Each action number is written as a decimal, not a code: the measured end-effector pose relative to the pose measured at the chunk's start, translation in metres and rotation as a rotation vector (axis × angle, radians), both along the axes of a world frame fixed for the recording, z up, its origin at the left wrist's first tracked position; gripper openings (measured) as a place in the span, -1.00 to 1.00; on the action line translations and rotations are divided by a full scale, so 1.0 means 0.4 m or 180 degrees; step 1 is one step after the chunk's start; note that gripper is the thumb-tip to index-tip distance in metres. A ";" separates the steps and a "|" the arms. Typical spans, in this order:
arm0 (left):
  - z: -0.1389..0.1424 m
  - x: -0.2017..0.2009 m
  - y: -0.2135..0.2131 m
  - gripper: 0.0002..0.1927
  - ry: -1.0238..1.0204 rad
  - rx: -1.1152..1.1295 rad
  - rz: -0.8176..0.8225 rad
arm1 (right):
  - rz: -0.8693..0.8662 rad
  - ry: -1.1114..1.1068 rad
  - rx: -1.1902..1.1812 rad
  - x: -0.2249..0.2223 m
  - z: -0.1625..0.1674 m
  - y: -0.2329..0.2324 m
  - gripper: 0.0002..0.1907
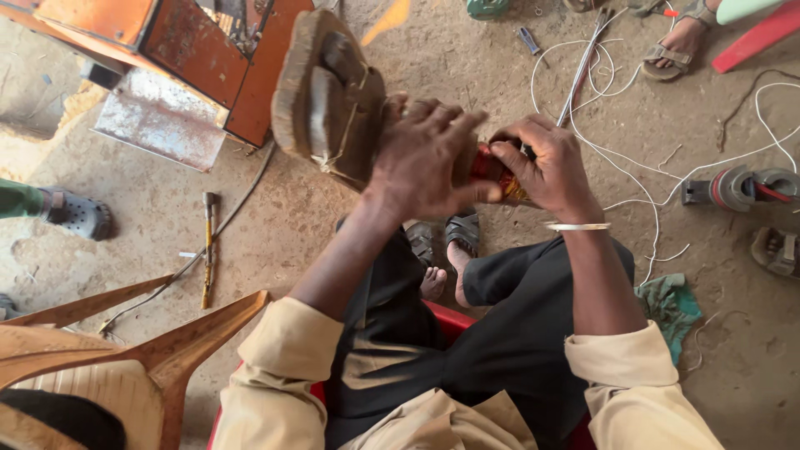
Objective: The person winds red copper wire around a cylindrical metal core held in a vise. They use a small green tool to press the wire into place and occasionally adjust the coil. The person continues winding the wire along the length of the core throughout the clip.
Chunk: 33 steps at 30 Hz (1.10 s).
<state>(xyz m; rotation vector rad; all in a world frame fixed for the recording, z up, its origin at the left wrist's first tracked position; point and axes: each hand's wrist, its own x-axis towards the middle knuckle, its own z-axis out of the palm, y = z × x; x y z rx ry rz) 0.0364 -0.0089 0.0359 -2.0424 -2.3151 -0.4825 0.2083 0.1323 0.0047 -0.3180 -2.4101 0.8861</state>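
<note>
My left hand [421,158] and my right hand [546,162] meet in front of me over my knees. Between them is a small red and yellow cylindrical part [497,175], gripped by the fingers of both hands. A dusty brown metal assembly [329,96] with a flat plate and wire strands sticks up and to the left from behind my left hand, which presses against its lower end. A metal bangle [577,226] circles my right wrist. I sit on a red seat [442,321] in black trousers, my sandalled feet [450,250] on the dirt floor.
An orange machine housing [200,50] and a metal sheet [158,121] lie at upper left. A hammer-like tool [207,250] rests on the ground. White wires [633,125] loop at right near a grey motor part [737,187] and a green cloth [671,304]. A wooden chair [125,358] stands at lower left. Other people's feet [675,46] show at the edges.
</note>
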 end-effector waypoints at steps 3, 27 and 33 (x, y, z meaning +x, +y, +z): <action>0.017 0.015 -0.002 0.01 -0.0046 -0.0345 0.0091 | -0.0130 0.0194 0.0115 0.008 -0.026 -0.001 -0.71; -0.054 -0.016 0.045 -0.54 0.0005 0.0156 0.0427 | 0.0081 0.1715 -0.3027 0.026 -0.087 0.245 -0.71; -0.021 -0.008 0.023 -0.56 -0.0024 0.0079 0.0378 | 0.0235 -0.0091 -0.3127 -0.194 -0.139 0.217 -0.71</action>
